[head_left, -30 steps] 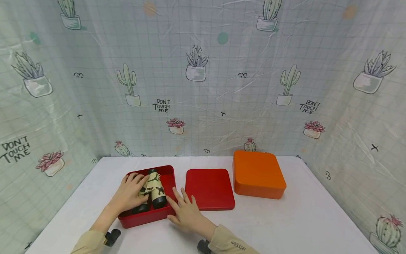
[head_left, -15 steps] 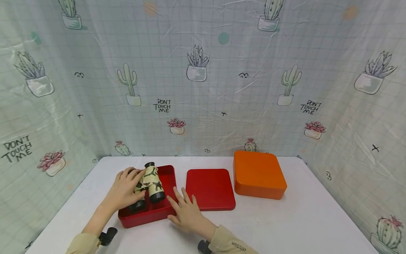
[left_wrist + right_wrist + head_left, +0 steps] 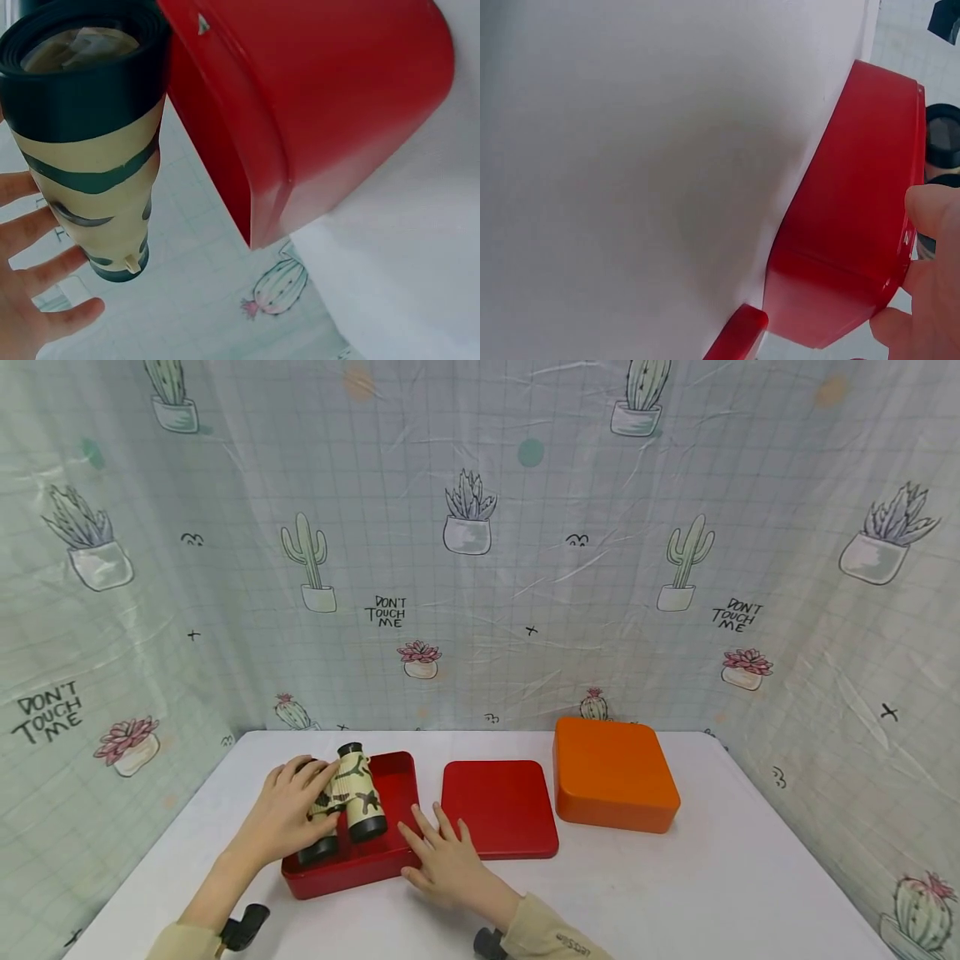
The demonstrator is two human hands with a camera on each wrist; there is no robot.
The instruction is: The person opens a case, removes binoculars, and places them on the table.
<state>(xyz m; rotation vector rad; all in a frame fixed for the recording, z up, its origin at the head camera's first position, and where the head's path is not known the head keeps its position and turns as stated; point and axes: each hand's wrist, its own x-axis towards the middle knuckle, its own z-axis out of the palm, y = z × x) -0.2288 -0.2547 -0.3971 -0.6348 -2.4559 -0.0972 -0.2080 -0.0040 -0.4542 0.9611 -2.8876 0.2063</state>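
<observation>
Camouflage-patterned binoculars [image 3: 363,802] with black ends are raised over the open red box [image 3: 352,878], tilted. My left hand [image 3: 283,810] grips them from above, thumb near the eyepiece side and fingers over the left barrel. In the left wrist view, one barrel of the binoculars [image 3: 86,161] shows above the rim level, beside the wall of the red box [image 3: 330,120]. Fingers of my right hand [image 3: 456,870] are spread and straight at the box's near right corner. The right wrist view shows the thumb and fingertips of that hand [image 3: 936,292] touching the rim of the red box [image 3: 840,202].
A flat red lid [image 3: 498,810] lies just right of the box, close to my right fingertips. Farther right and back stands an orange box [image 3: 617,772]. All rest on a white table [image 3: 675,893], backed by a cactus-print curtain [image 3: 480,585].
My left hand has lifted the binoculars up out of the red box and shifted them slightly left. The right hand stays at the box corner.
</observation>
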